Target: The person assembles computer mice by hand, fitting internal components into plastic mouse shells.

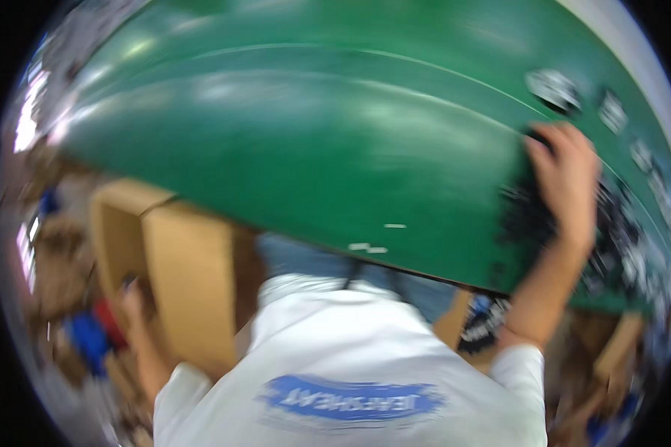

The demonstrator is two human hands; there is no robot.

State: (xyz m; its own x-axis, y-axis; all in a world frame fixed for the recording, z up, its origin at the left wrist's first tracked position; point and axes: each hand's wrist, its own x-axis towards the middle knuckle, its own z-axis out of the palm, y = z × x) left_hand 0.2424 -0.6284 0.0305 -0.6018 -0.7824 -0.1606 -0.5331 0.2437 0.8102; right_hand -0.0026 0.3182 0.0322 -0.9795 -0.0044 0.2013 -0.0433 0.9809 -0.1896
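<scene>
My right hand [566, 175] reaches over the right part of the green table, its fingers bent and close together above a pile of small black parts [611, 223]. Something dark shows beside its fingertips, but blur hides what it is. Low on the left, my left hand [133, 299] is beside the open cardboard box [190, 276]. Its fingers are closed around a small dark thing, too smeared to name.
The green table [313, 156] spans the view. Silvery-white pieces, among them a crumpled one [553, 89], lie at its far right. Small white strips [368, 248] lie near the front edge. Blue and red items [89, 339] sit at lower left; a container with black parts [484, 324] is below the edge.
</scene>
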